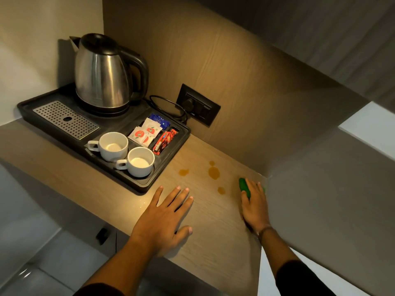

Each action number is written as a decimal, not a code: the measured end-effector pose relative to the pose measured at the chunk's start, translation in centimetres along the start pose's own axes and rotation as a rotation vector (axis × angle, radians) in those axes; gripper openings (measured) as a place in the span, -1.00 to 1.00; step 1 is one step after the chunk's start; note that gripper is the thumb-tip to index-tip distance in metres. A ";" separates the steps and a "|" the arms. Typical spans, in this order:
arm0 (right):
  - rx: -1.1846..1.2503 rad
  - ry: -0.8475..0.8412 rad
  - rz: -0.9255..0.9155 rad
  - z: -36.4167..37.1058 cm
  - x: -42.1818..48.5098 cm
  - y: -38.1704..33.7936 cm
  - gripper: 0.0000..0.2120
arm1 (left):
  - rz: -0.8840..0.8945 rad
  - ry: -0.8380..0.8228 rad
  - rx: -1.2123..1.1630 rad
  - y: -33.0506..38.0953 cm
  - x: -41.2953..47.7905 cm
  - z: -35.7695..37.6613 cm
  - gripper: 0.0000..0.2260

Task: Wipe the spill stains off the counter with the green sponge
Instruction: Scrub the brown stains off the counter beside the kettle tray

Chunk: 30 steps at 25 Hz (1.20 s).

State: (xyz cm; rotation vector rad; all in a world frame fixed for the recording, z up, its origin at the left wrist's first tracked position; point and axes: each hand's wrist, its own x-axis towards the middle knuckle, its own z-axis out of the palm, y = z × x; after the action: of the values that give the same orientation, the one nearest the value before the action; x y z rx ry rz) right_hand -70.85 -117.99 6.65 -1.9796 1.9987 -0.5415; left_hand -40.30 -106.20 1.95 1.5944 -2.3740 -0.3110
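Several orange-brown spill stains mark the pale wooden counter: the largest stain in the middle, a smaller stain to its left, and a small drop nearer me. The green sponge lies at the counter's right end by the side wall, right of the stains. My right hand rests on top of the sponge and covers most of it. My left hand lies flat on the counter with fingers spread, holding nothing, just below the stains.
A black tray on the left holds a steel kettle, two white cups, sachets and a metal drip grid. A wall socket with a coiled cord sits behind the tray. A wall closes the counter's right end.
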 end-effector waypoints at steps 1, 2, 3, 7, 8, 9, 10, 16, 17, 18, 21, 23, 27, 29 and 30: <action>-0.003 0.006 0.056 0.2 1.1 -1.8 -0.51 | 0.000 -0.001 0.004 0.0 0.0 0.0 -0.29; -0.016 -0.010 0.044 0.9 1.2 -3.1 -0.50 | 0.001 -0.005 0.003 0.0 0.0 0.0 -0.29; -0.022 -0.040 -0.039 1.6 0.5 -3.6 -0.49 | 0.001 -0.007 -0.002 0.1 0.0 -0.1 -0.29; -0.011 -0.132 -0.294 0.9 -4.1 0.2 -0.50 | -0.007 0.014 -0.014 0.1 0.0 -0.3 -0.30; -0.004 -0.110 -0.230 0.9 -2.9 -0.1 -0.50 | -0.007 0.006 -0.011 0.2 0.0 -0.4 -0.30; -0.011 -0.057 -0.126 1.0 -1.3 -1.2 -0.51 | -0.007 0.002 -0.006 0.2 0.0 -0.4 -0.30; -0.008 -0.026 -0.039 1.4 -0.2 -3.0 -0.51 | -0.008 -0.001 -0.003 0.3 0.0 -0.5 -0.30; -0.016 -0.165 -0.374 2.2 -5.0 -1.9 -0.48 | -0.016 -0.011 -0.030 0.4 0.1 -0.9 -0.30; -0.014 -0.140 -0.338 2.0 -3.8 -1.6 -0.48 | -0.012 -0.010 -0.022 0.4 0.1 -0.9 -0.30; -0.017 -0.096 -0.252 2.1 -1.9 -2.4 -0.49 | -0.011 -0.011 -0.012 0.4 0.0 -0.9 -0.30; -0.020 -0.053 -0.089 3.5 2.1 -6.9 -0.50 | -0.010 -0.027 -0.003 0.4 0.0 -0.9 -0.30; -0.008 -0.112 -0.240 4.4 1.4 -6.7 -0.48 | -0.011 -0.024 -0.014 0.4 0.0 -0.8 -0.30; -0.014 -0.158 -0.377 2.5 0.6 -2.3 -0.48 | -0.014 -0.011 -0.008 0.3 0.1 -0.7 -0.31; -0.014 -0.092 -0.192 3.0 3.8 -4.7 -0.49 | -0.014 -0.014 0.001 0.4 0.0 -0.7 -0.31; -0.001 -0.091 -0.134 3.4 4.9 -6.5 -0.50 | -0.015 -0.015 -0.001 0.4 0.0 -0.7 -0.31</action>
State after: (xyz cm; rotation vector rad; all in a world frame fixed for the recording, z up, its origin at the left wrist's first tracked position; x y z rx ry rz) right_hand -63.66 -123.04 6.82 -2.1098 1.8229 -0.4708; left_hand -40.38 -106.08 2.75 1.6158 -2.3734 -0.3280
